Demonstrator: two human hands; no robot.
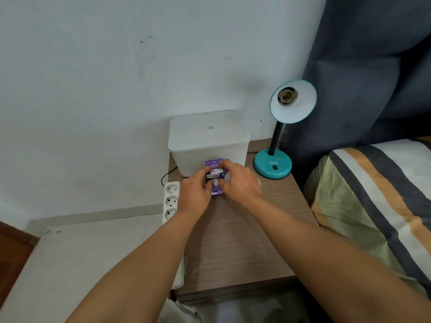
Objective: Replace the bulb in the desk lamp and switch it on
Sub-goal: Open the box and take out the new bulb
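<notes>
Bulb box (214, 173), purple and marked Ecolink, sits mid-table toward the back edge, just before the white bin (207, 141); I have my left hand (196, 190) and right hand (238, 180) closed around it. Teal lamp (275, 157) stands at the back right corner, socket (287, 95) bare.

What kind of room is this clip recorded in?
Most likely a bedroom: a bed with striped bedding and a padded headboard sits beside a wooden bedside table holding a teal desk lamp.
</notes>
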